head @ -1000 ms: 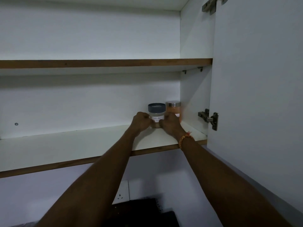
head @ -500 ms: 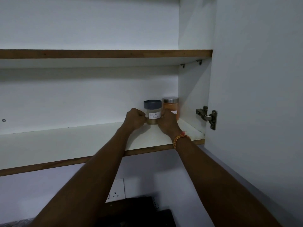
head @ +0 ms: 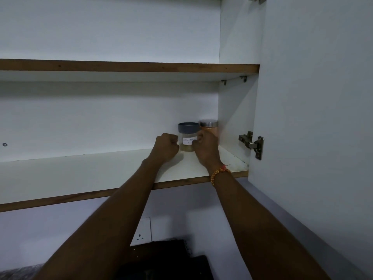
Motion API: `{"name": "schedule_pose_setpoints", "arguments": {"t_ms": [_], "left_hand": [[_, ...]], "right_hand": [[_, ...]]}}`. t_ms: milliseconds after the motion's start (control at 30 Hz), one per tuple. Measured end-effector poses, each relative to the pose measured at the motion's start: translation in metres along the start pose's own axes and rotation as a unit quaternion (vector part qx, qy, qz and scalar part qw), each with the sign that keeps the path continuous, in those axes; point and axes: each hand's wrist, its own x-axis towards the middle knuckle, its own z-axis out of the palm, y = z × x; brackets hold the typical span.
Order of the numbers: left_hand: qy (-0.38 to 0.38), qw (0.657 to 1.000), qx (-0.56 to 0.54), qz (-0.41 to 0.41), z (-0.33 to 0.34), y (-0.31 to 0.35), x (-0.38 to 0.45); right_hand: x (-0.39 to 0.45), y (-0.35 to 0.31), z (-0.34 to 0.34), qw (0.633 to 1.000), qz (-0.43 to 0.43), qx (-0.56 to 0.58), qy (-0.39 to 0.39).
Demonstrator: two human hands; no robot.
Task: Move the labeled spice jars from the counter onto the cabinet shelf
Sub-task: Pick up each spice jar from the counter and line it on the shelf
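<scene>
A clear spice jar [head: 187,145] with a grey lid and a white handwritten label stands upright at the back right of the lower cabinet shelf [head: 101,174]. Behind it to the right stands an orange-filled jar [head: 211,127] with a silver lid. My left hand [head: 166,147] is a closed fist just left of the grey-lidded jar; I cannot tell if it touches the jar. My right hand [head: 205,149] has its fingers curled against the jar's right side, over the label's edge, and hides the orange jar's lower part.
The upper shelf [head: 129,66] is bare. The open cabinet door [head: 314,118] hangs at the right on a metal hinge [head: 252,144]. Below the shelf are a wall socket [head: 142,231] and a dark object [head: 167,259] on the counter.
My left hand has slipped off the grey-lidded jar to its left and closed into a fist. The right hand stays on the jar, which stands in the same place.
</scene>
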Motion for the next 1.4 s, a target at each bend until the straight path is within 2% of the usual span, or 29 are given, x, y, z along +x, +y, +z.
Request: {"name": "schedule_pose_setpoints", "arguments": {"t_ms": [67,200,267,333,433,500,600,700,800,900,967,1167,1267,1400], "left_hand": [[0.054,0.997,-0.014,0.056,-0.016,0.01,-0.022],[0.171,0.968,-0.123,0.136,-0.047,0.019,-0.107],[0.206,0.952,-0.158,0.162,-0.056,0.007,-0.157],[0.21,0.951,-0.174,0.147,-0.058,-0.012,-0.205],[0.183,0.964,-0.185,0.054,-0.045,-0.062,-0.265],[0.151,0.968,-0.194,-0.049,-0.03,-0.103,-0.301],[0.106,0.968,-0.174,-0.145,-0.018,-0.156,-0.357],[0.047,0.957,-0.143,-0.247,-0.013,-0.197,-0.408],[0.03,0.958,-0.079,-0.275,-0.01,-0.234,-0.461],[0.0,0.933,-0.076,-0.351,-0.012,-0.261,-0.503],[-0.051,0.911,-0.06,-0.404,-0.012,-0.272,-0.527],[-0.071,0.874,-0.05,-0.478,-0.007,-0.285,-0.572],[-0.097,0.879,-0.043,-0.465,-0.008,-0.291,-0.582],[-0.075,0.884,-0.081,-0.454,-0.005,-0.295,-0.586]], "right_hand": [[-0.012,-0.015,-0.008,0.997,-0.056,0.008,0.055],[-0.072,-0.041,-0.016,0.977,-0.164,0.021,0.138],[-0.118,-0.043,-0.007,0.97,-0.176,0.045,0.164],[-0.164,-0.034,0.011,0.971,-0.169,0.076,0.152],[-0.232,-0.003,0.053,0.987,-0.114,0.061,0.097],[-0.274,0.023,0.084,0.997,-0.044,0.051,0.026],[-0.337,0.056,0.125,0.994,0.036,0.014,-0.098],[-0.396,0.078,0.153,0.976,0.074,-0.038,-0.199],[-0.446,0.09,0.171,0.946,0.153,-0.072,-0.276],[-0.481,0.093,0.184,0.918,0.225,-0.069,-0.32],[-0.502,0.091,0.192,0.905,0.232,-0.083,-0.348],[-0.549,0.079,0.222,0.869,0.223,-0.091,-0.433],[-0.565,0.069,0.241,0.856,0.239,-0.058,-0.454],[-0.583,0.059,0.261,0.835,0.268,0.0,-0.48]]}}
